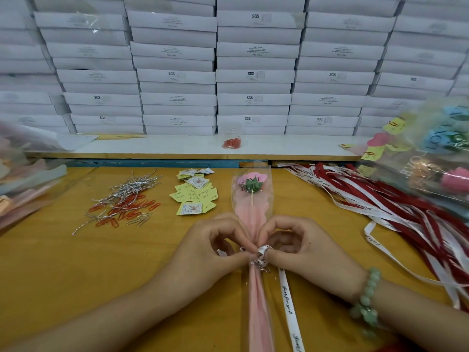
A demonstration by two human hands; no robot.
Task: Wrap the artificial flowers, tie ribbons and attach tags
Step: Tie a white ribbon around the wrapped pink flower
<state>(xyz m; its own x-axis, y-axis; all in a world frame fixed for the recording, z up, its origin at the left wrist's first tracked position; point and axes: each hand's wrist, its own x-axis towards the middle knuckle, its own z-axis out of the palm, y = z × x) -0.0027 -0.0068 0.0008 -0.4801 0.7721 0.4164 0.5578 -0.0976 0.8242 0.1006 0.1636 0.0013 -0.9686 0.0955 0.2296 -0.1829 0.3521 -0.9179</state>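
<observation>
A pink artificial flower (251, 182) in clear and pink wrap (250, 214) lies lengthwise on the yellow table (63, 262), head pointing away from me. A white printed ribbon (288, 301) is looped round the gathered neck of the wrap. My left hand (215, 246) pinches the ribbon at the neck from the left. My right hand (302, 246) pinches the ribbon loop from the right, and one tail trails toward me. Yellow tags (194, 195) lie in a small heap behind my left hand.
Silver twist ties and orange paper clips (121, 201) lie at the left. Red and white ribbons (396, 207) spread across the right. Wrapped finished flowers (436, 153) pile at far right, wrap sheets (22, 179) at far left. White boxes (253, 72) are stacked behind a shelf holding a cup of clips (231, 141).
</observation>
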